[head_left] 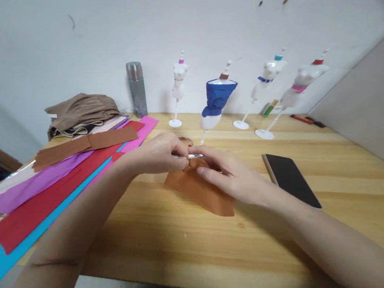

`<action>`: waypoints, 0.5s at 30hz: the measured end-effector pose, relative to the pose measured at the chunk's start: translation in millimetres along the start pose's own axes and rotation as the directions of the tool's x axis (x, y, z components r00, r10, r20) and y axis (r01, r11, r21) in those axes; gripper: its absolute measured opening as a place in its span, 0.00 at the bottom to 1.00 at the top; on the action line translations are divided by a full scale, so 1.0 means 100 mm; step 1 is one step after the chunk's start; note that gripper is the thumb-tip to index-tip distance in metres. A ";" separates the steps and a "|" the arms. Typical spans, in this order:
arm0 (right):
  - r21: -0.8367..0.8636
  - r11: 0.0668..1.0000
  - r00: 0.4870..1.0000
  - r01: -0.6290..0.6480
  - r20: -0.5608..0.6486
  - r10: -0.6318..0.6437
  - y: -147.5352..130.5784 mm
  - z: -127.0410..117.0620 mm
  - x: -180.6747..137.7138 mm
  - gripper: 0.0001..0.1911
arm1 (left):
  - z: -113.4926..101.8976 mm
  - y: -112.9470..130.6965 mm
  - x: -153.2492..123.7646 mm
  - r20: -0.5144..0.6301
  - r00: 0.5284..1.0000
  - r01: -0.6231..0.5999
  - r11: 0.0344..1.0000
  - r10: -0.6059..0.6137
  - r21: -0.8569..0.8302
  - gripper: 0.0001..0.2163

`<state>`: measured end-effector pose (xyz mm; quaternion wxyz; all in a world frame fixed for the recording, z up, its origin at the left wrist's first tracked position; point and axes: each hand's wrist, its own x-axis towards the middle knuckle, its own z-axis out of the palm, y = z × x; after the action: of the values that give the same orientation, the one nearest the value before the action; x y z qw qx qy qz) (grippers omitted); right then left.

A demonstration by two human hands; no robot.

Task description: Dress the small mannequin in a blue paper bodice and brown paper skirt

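Note:
A small brown piece of cloth point(200, 191) lies on the wooden table point(177, 241) at the middle. My right hand point(228, 174) rests on the cloth's upper edge, its fingers pinched on it. My left hand point(159, 153) is closed around small scissors point(187, 148) with a metal ring handle, right at the cloth's top edge. The two hands touch above the cloth. The scissors' blades are mostly hidden by my fingers.
Long strips of coloured cloth point(48, 188) lie at the left, with a folded tan fabric pile point(82, 112) behind. A metal flask point(137, 88), several small mannequins, one in blue cloth point(217, 97), stand by the wall. A black phone point(291, 178) lies at the right.

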<state>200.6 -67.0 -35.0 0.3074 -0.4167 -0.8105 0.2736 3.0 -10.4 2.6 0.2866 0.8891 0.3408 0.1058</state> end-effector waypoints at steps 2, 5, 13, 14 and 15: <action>-0.055 0.998 0.999 -0.037 0.035 0.039 -0.01 0.00 -0.01 0.27 | 0.02 0.05 -0.01 0.008 1.000 0.012 0.997 -0.012 0.070 0.11; -0.094 0.993 0.996 -0.065 0.057 0.070 -0.01 0.01 -0.01 0.33 | 0.07 0.13 -0.03 -0.005 1.000 -0.017 0.978 0.018 0.206 0.13; 0.008 0.996 0.990 -0.093 0.109 0.091 -0.03 0.01 -0.04 0.39 | 0.15 0.25 -0.09 -0.055 0.998 0.040 0.900 -0.018 0.434 0.17; 0.051 0.991 0.984 -0.122 0.133 0.114 -0.03 0.01 -0.04 0.40 | 0.14 0.25 -0.10 -0.056 0.998 0.040 0.895 -0.016 0.445 0.17; 0.102 0.983 0.978 -0.153 0.156 0.136 -0.02 0.01 -0.04 0.41 | 0.13 0.24 -0.10 -0.060 0.998 0.045 0.892 -0.019 0.450 0.16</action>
<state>201.1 -71.2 -35.2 0.2485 -0.4347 -0.7820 0.3711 13.7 -37.0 6.6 0.0649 0.9224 0.3783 0.0432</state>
